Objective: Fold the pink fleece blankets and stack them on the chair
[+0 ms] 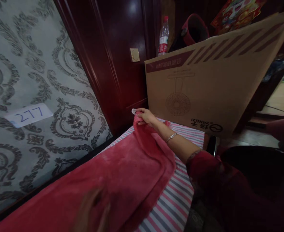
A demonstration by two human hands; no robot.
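Observation:
A red plush blanket [122, 161] lies folded in layers over a striped cloth [171, 203]. My right hand [145, 116] pinches the blanket's far corner and holds it lifted, so that edge curls up. A small white tag [133, 111] sticks out beside the fingertips. My left hand [93, 206] is at the bottom of the view, over the near part of the blanket. Motion smears its fingers, and whether it touches the fabric is unclear.
A large cardboard box [195, 83] stands behind the striped cloth. Beyond it is a plastic bottle [164, 37] with a red cap. Patterned wallpaper [71, 122] with a paper label [29, 115] reading 277 runs along the left. A dark rounded object [255, 164] sits at the right.

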